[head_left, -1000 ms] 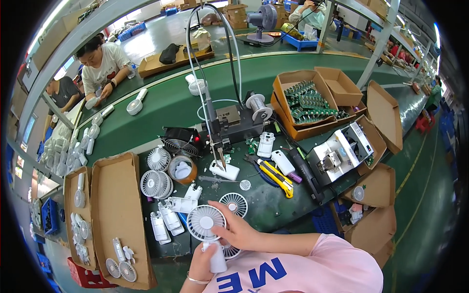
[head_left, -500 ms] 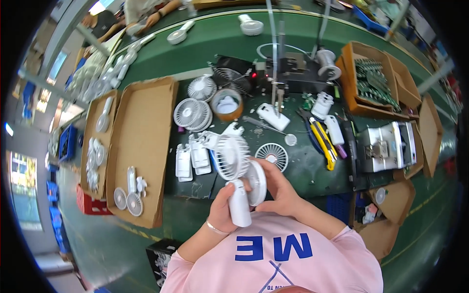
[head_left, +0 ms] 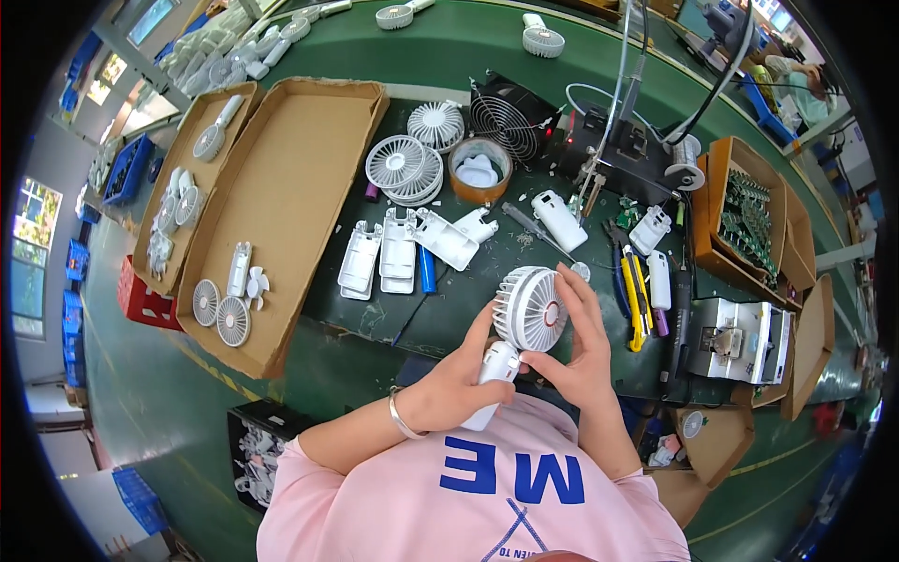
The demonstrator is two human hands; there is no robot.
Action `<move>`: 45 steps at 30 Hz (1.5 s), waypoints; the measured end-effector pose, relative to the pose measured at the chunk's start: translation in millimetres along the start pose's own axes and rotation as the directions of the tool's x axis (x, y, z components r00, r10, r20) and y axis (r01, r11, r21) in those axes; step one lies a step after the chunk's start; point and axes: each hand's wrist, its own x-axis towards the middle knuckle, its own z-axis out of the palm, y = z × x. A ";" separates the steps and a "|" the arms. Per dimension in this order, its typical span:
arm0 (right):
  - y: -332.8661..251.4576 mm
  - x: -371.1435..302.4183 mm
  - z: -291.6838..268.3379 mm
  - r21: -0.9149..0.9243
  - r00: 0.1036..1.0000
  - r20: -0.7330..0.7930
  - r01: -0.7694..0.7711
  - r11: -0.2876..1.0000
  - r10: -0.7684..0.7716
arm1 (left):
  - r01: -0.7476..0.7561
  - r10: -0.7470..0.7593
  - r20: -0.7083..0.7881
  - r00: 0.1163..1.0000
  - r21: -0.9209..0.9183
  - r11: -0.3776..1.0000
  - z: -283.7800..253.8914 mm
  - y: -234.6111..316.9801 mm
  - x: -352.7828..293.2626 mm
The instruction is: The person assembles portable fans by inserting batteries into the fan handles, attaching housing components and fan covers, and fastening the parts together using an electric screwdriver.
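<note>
A white handheld fan (head_left: pixel 534 311) is held upright over the table's front edge, its round head showing a ribbed grille and a white rim. My left hand (head_left: pixel 449 393) is wrapped around the fan's handle (head_left: pixel 498 365). My right hand (head_left: pixel 582 351) grips the head's right side, fingertips on the rim and thumb near the neck. Left of the fan lie several white handle shells (head_left: pixel 397 251), with a blue cylinder (head_left: pixel 428 272) among them. A screwdriver (head_left: pixel 541 234) lies just beyond the head.
Stacked fan grilles (head_left: pixel 405 169) and a tape roll (head_left: pixel 479 173) stand at the back. A wire-fed machine (head_left: pixel 613 155) sits behind. To the right are a yellow cutter (head_left: pixel 636 300), a white-sided device (head_left: pixel 740 342) and a box of circuit boards (head_left: pixel 712 201). Cardboard trays (head_left: pixel 281 178) stand left.
My view has turned, shifting the table leftward and up. The two head parts, apart before, are now together. My right hand has moved higher on the rim. The loose grille no longer shows on the table.
</note>
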 end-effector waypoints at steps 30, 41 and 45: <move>13.9 -17.5 11.2 0.223 0.961 -0.231 -0.097 0.970 0.149 | -0.231 0.287 0.034 0.957 0.689 0.687 8.5 -20.0 15.6; 36.6 -31.6 15.6 0.124 0.910 -0.330 -0.222 0.967 0.251 | -0.217 0.065 -0.370 0.927 -0.387 0.896 -86.2 54.5 -34.8; 41.2 -38.7 12.9 0.036 0.921 -0.333 -0.201 0.979 0.201 | -0.300 0.125 -0.344 0.931 -0.520 0.799 -117.7 75.1 -30.6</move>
